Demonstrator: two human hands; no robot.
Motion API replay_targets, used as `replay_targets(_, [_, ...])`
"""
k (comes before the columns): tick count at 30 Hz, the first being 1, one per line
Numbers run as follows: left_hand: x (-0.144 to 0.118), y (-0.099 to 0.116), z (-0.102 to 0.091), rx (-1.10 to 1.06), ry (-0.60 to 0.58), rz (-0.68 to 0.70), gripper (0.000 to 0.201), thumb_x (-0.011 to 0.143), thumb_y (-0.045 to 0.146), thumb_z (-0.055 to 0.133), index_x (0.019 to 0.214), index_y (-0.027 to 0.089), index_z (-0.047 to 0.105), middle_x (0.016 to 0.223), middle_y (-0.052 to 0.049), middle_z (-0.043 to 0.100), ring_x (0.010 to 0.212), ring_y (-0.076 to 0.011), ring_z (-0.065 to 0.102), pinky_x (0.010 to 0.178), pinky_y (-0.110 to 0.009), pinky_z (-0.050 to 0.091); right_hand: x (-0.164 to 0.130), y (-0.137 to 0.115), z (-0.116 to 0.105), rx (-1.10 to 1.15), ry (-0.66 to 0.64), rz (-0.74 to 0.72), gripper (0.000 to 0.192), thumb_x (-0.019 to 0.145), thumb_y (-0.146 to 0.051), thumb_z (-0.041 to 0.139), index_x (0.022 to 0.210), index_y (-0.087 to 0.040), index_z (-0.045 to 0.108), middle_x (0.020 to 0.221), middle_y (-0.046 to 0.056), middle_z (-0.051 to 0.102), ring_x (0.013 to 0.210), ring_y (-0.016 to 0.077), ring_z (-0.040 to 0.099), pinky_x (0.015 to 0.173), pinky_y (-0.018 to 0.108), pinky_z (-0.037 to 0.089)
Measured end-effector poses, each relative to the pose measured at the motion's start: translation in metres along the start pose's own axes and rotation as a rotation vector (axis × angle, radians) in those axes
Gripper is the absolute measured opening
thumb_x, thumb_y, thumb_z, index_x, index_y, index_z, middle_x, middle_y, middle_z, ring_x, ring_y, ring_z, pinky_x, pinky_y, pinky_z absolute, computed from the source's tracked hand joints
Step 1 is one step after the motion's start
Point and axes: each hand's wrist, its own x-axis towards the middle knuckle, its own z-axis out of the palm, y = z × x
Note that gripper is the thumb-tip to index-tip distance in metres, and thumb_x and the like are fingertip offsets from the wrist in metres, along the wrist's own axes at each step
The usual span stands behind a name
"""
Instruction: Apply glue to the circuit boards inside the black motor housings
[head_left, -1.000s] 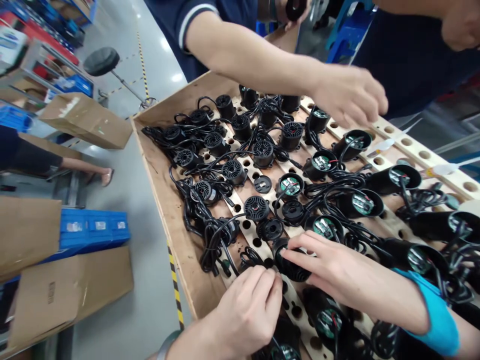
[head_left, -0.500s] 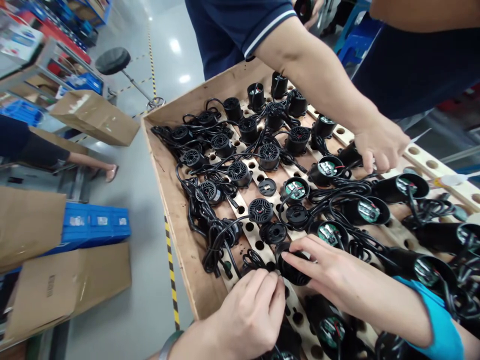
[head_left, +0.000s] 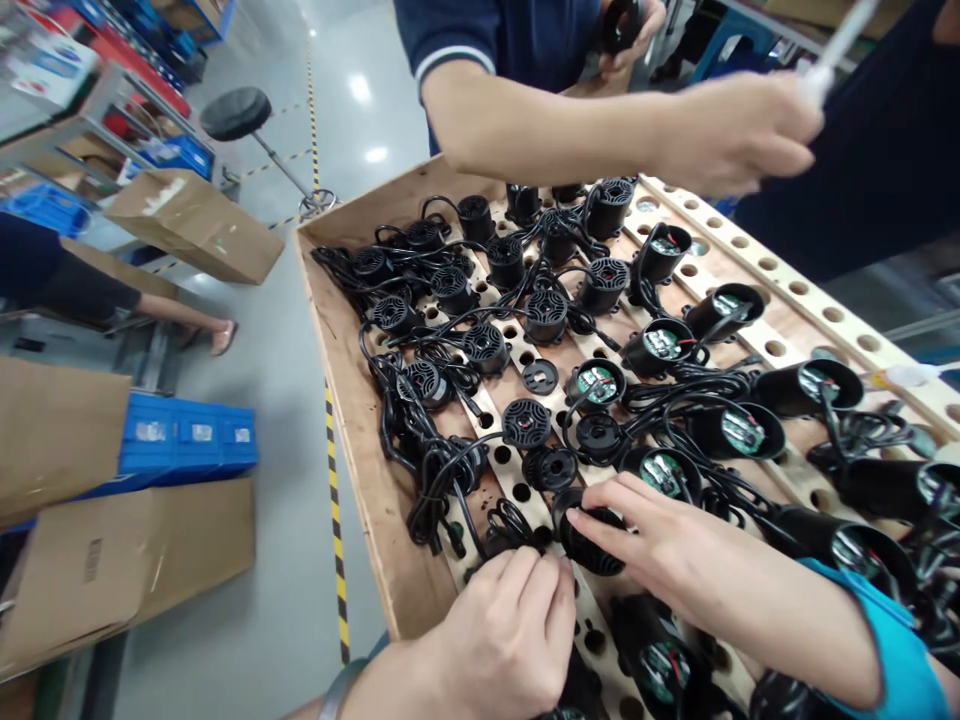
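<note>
My right hand [head_left: 652, 535], in a teal sleeve, has its fingers around a round black housing [head_left: 596, 548] that lies tilted over a drilled wooden strip. Just left of it, my left hand [head_left: 502, 630] is closed in a pinch close to the housing's lower edge; whatever its fingertips hold is hidden. A coiled black cable [head_left: 511, 520] lies right above the left knuckles. Beyond my fingers sit a black round cap [head_left: 551, 468] and a black unit with a slotted grille top [head_left: 526, 424]. An open black housing [head_left: 660, 470] with a green circuit board stands behind my right hand.
A shallow wooden crate [head_left: 341, 430] holds several black units and tangled cables. Across it, a co-worker's hand [head_left: 739, 130] carries a white thin-tipped tool; their other hand [head_left: 637, 40] holds a black ring-shaped part. A stool [head_left: 236, 113] and cardboard boxes [head_left: 142, 565] stand left.
The co-worker's arm has lifted away from the open housings, up and back, with the white tool. My two hands stay nearly in place at the black housing; the view has shifted slightly.
</note>
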Motion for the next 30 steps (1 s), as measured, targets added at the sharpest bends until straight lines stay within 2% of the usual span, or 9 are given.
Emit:
replay_targets(6, [-0.001, 0.0, 0.001, 0.009, 0.042, -0.018, 0.018, 0.08, 0.007, 0.05, 0.086, 0.003, 0.067, 0.076, -0.013, 0.068, 0.065, -0.0194, 0.064, 0.054, -0.028, 0.052, 0.005, -0.001, -0.001, -0.059, -0.004, -0.061, 0.038, 0.082, -0.007, 0.052, 0.12, -0.012, 0.055, 0.108, 0.011, 0.059, 0.106, 0.0245, 0.053, 0.09, 0.04, 0.051])
replay_targets(17, [-0.002, 0.0, 0.002, 0.001, 0.063, -0.041, 0.019, 0.08, 0.005, 0.049, 0.086, 0.002, 0.067, 0.075, -0.013, 0.067, 0.065, -0.0196, 0.064, 0.054, -0.028, 0.052, 0.004, -0.001, 0.002, -0.035, -0.043, -0.02, 0.047, 0.08, -0.007, 0.055, 0.126, -0.014, 0.052, 0.113, 0.011, 0.055, 0.108, 0.0253, 0.052, 0.091, 0.04, 0.052])
replay_targets(25, [-0.005, 0.0, 0.003, -0.035, 0.034, -0.065, 0.019, 0.081, 0.007, 0.048, 0.087, 0.004, 0.066, 0.07, -0.01, 0.066, 0.065, -0.019, 0.064, 0.055, -0.028, 0.052, 0.008, -0.006, 0.003, -0.185, 0.012, -0.077, 0.036, 0.082, -0.01, 0.052, 0.117, -0.01, 0.057, 0.11, 0.014, 0.06, 0.106, 0.0264, 0.054, 0.088, 0.041, 0.052])
replay_targets(28, [-0.004, -0.005, 0.003, -0.184, -0.041, -0.183, 0.015, 0.084, 0.009, 0.05, 0.085, 0.011, 0.065, 0.072, -0.006, 0.067, 0.063, -0.0167, 0.063, 0.053, -0.025, 0.051, 0.01, -0.01, 0.001, -0.221, 0.017, -0.074, 0.034, 0.081, -0.01, 0.051, 0.114, -0.012, 0.059, 0.107, 0.014, 0.061, 0.103, 0.0259, 0.055, 0.085, 0.041, 0.052])
replay_targets(30, [0.002, -0.013, 0.0, -0.444, -0.177, -0.397, 0.01, 0.086, 0.014, 0.053, 0.084, 0.015, 0.063, 0.074, -0.002, 0.068, 0.063, -0.0139, 0.063, 0.055, -0.023, 0.051, 0.011, -0.012, -0.001, -0.237, -0.001, -0.07, 0.032, 0.08, -0.01, 0.052, 0.111, -0.011, 0.06, 0.105, 0.014, 0.061, 0.1, 0.0263, 0.055, 0.083, 0.041, 0.052])
